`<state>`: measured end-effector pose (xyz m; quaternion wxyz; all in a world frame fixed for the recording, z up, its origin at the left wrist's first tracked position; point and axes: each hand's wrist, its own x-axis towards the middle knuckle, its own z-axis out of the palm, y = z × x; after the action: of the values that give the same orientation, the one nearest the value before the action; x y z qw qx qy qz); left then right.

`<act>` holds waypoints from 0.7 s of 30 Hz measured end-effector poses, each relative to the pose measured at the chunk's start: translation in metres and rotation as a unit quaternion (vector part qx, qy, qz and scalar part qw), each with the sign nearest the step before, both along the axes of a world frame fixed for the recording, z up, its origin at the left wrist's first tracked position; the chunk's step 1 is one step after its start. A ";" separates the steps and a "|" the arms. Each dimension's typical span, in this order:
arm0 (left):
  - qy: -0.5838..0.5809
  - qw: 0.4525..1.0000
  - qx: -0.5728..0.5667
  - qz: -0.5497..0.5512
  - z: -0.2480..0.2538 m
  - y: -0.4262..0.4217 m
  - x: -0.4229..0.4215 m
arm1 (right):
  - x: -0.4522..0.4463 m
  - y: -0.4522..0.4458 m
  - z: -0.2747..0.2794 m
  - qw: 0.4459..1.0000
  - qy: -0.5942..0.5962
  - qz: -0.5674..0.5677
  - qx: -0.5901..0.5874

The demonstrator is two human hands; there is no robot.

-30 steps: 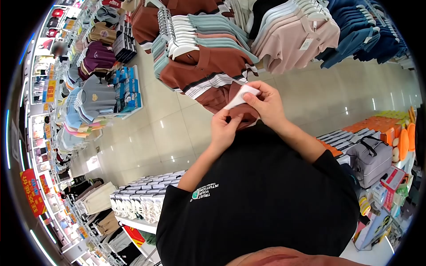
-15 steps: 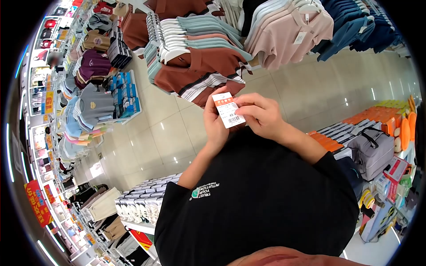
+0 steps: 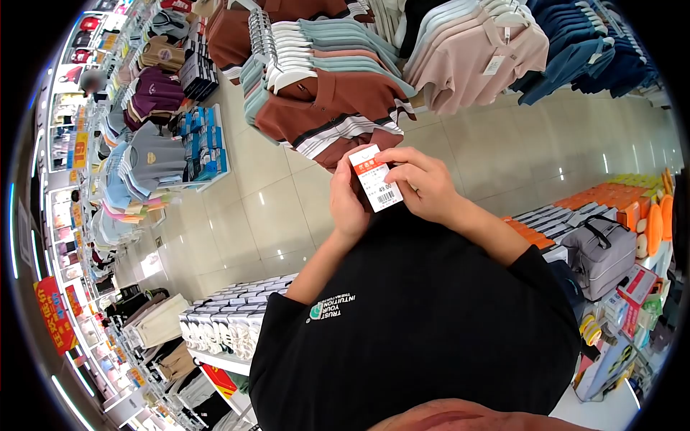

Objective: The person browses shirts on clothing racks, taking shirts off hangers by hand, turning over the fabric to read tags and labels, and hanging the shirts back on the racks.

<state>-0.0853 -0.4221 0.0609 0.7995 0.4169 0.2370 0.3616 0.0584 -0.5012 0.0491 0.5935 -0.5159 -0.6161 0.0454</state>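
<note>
From the head view, the price tag [image 3: 376,179] sits in front of the black shirt, below the brown striped shirt [image 3: 323,115]; its printed face shows now, where a blank side showed a second ago. The right hand [image 3: 422,188] has its grip closed on the tag's edge. The left hand [image 3: 351,208] is against its other side, its grip partly hidden; I can't tell how closed.

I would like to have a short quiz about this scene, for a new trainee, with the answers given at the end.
1. True or false: the left hand and the right hand both touch the tag.
2. Fill in: the large number printed on the tag is ____.
3. The main colour of the front striped shirt is: a) dark green; b) reddish brown; c) yellow.
Key: 1 true; 2 49.00; 3 b
</note>
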 end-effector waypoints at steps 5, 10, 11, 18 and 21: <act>0.025 1.000 0.010 -0.010 -0.004 0.000 0.000 | 0.002 -0.002 0.000 1.000 0.001 0.000 0.000; 0.047 0.998 0.038 0.001 -0.012 0.000 0.000 | 0.003 -0.007 -0.001 0.993 0.112 0.032 -0.034; 0.046 0.998 0.038 0.000 -0.011 -0.001 0.001 | 0.003 -0.009 0.000 0.993 0.112 0.030 -0.033; 0.092 0.989 0.115 0.021 -0.006 -0.004 0.004 | -0.001 -0.016 -0.002 0.940 0.287 0.078 -0.168; 0.117 0.983 0.141 0.029 -0.007 -0.005 0.001 | -0.004 -0.017 0.003 0.934 0.270 0.105 -0.211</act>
<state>-0.0842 -0.4267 0.0541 0.6884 0.5579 0.2872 0.3638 0.0540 -0.5177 0.0520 0.6064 -0.5300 -0.4598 0.3742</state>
